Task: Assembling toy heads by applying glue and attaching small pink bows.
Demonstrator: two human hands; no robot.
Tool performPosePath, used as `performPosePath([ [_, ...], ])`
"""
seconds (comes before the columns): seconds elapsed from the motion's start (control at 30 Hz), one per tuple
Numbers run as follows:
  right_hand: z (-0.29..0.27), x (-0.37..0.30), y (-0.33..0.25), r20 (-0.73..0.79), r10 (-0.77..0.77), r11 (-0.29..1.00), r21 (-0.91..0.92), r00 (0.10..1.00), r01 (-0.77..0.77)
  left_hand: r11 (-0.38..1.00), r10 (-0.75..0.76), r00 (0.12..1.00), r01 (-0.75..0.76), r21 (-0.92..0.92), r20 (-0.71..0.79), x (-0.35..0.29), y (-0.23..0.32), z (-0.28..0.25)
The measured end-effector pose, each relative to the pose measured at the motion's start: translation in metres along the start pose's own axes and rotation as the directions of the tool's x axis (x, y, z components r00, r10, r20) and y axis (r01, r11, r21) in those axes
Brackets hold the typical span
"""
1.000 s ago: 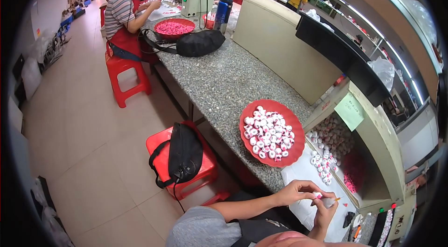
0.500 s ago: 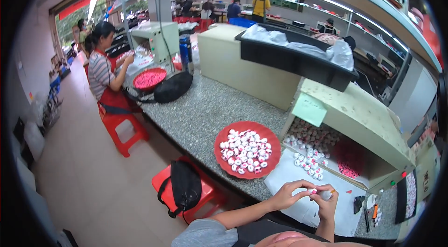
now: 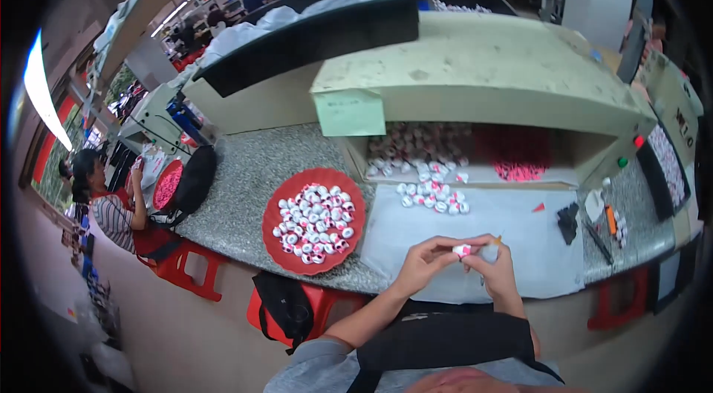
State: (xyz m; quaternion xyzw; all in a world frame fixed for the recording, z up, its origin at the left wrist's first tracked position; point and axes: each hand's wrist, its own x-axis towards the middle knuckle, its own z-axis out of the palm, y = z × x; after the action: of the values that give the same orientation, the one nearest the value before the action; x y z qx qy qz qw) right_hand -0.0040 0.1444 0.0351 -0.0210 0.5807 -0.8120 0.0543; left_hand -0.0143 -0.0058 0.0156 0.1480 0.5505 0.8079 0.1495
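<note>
My left hand (image 3: 420,267) is closed in a pinch on a small white-and-pink piece (image 3: 462,250), rounded like a little skull-shaped bead. My right hand (image 3: 497,274) is closed around a small translucent bottle-like thing (image 3: 489,252) with a yellowish tip, its fingers partly hiding it. Both hands meet above a white sheet (image 3: 535,259), the bottle close beside the piece. Beyond them on the sheet lies a cluster of similar white pieces (image 3: 434,198). To the left, a red scalloped tray (image 3: 359,207) holds many more with pink marks.
A pale green box-like cabinet (image 3: 475,59) opens toward me, with white pieces and pink bits (image 3: 520,170) inside. A black pen (image 3: 598,244), an orange-handled tool (image 3: 611,220) and a black scrap (image 3: 567,223) lie at right. A co-worker (image 3: 111,207) sits at far left.
My view has turned to the right, so the cabinet and sheet now sit nearer the middle. Both hands keep their grip on the piece and the bottle.
</note>
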Motion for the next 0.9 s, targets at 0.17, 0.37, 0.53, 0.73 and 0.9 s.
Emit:
performPosePath([
  [0.17,-0.018,0.012,0.022,0.000,0.017,0.997,0.069,1.000,-0.017,1.000,0.011,0.993,-0.013,-0.013,-0.121,0.015,-0.019,0.006],
  [0.37,-0.029,0.007,0.023,0.044,0.029,0.994,0.107,0.999,-0.034,0.998,0.056,0.989,-0.061,-0.035,-0.134,0.014,-0.031,0.014],
  [0.53,-0.029,0.002,0.030,0.031,0.044,0.994,0.102,0.999,-0.047,0.993,0.105,0.986,-0.111,-0.043,-0.130,0.008,-0.041,0.012],
  [0.73,-0.025,-0.005,0.034,0.021,0.037,0.994,0.098,0.999,-0.039,0.989,0.123,0.981,-0.135,-0.069,-0.149,0.000,-0.043,0.013],
  [0.9,-0.020,-0.005,0.035,0.013,0.034,0.990,0.134,0.999,-0.036,0.984,0.123,0.977,-0.143,-0.107,-0.172,-0.001,-0.044,0.013],
])
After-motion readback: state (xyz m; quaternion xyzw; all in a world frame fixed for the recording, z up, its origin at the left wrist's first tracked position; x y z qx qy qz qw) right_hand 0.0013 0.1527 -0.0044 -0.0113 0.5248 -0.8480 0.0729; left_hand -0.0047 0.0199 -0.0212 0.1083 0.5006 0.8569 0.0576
